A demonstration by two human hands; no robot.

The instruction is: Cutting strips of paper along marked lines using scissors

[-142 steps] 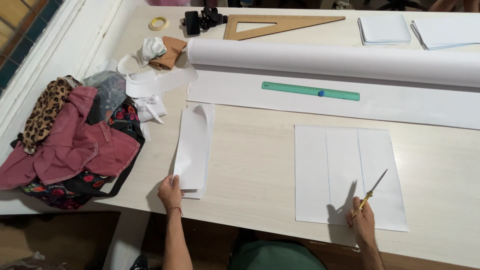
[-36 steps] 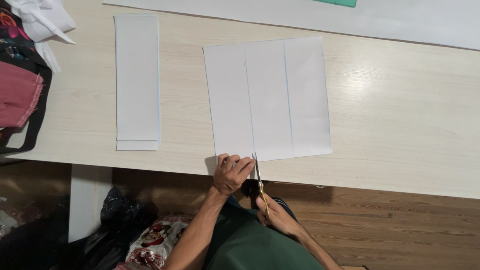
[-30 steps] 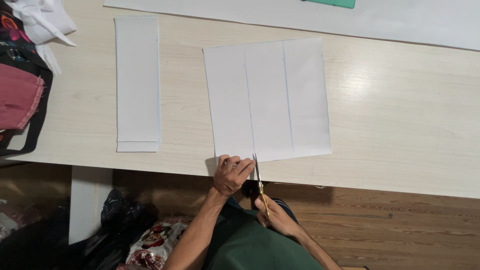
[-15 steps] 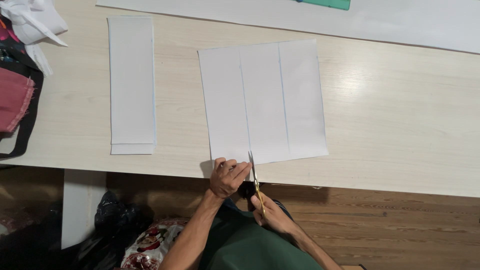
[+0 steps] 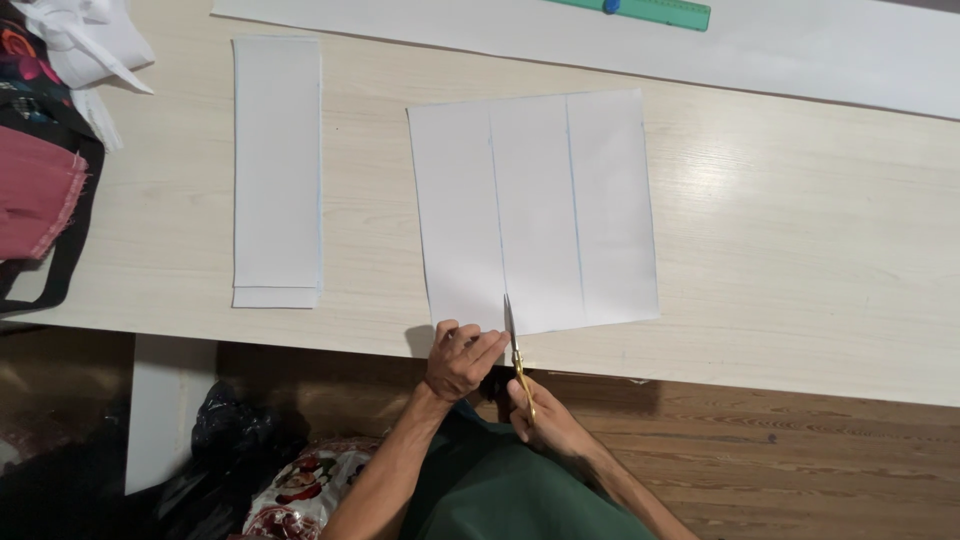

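Observation:
A white sheet of paper [image 5: 535,205] with two drawn lengthwise lines lies on the pale wooden table [image 5: 800,250]. My left hand [image 5: 462,358] pinches its near edge, just left of the left line. My right hand [image 5: 535,412] holds gold-handled scissors [image 5: 513,340], whose blades enter the sheet's near edge at that left line. A stack of narrow white paper strips [image 5: 277,170] lies to the left.
A long white sheet [image 5: 800,45] with a green ruler [image 5: 650,10] on it runs along the far side. A pile of fabric in a black bag [image 5: 40,170] and white scraps [image 5: 90,40] sit at the left. Below the table edge are bags [image 5: 250,470] on a wooden floor.
4.7 s ago my hands were apart, the left at the strips. Over the last second the scissors have moved a little into the sheet's near edge; my left hand stays on it.

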